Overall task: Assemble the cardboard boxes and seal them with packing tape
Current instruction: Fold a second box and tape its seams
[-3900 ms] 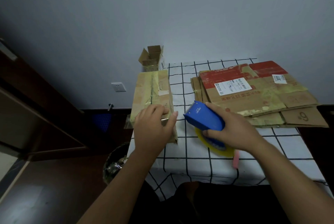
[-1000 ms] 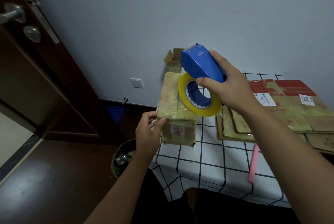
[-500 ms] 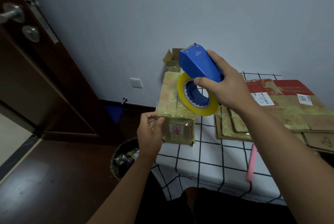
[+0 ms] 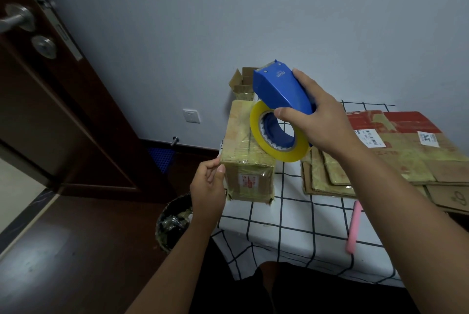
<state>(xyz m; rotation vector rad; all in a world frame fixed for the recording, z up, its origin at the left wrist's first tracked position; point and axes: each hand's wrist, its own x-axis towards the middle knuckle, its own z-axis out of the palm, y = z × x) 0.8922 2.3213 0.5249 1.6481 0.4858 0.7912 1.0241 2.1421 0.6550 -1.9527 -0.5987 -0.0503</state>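
Right hand [image 4: 321,126] wrapped round blue tape dispenser [image 4: 280,89], thumb across near side, fingers over top, held in the air above closed cardboard box [image 4: 245,147]; yellow tape roll [image 4: 276,136] hanging below the dispenser body. Left hand [image 4: 208,188] at near left top corner of the box, thumb and forefinger pinching what looks like a loose end of clear tape; cannot tell for certain what sits between the fingertips.

Box resting at left edge of table [image 4: 291,237], covered by white cloth with black grid. Stack of flattened cardboard boxes [image 4: 396,156] lying to the right, well apart from the taped box, patched with old yellowish tape and red panels. Pink stick-like object [image 4: 354,227] lying near the table's front right. Small open cardboard box [image 4: 241,82] behind, against plain grey wall [image 4: 228,22]. Dark wooden door [image 4: 50,100] at left with metal handle [image 4: 16,20] and lock. White wall socket [image 4: 190,115] low on wall. Round bin [image 4: 172,222] on dark floor beside the table, holding crumpled scraps.

Embossed lettering on dispenser top, too small to read surely. White labels with barcodes on flattened stack; "3011" legible on one, handwritten "9" on a lower flap. Red-and-white sticker on the box's near face, unreadable.
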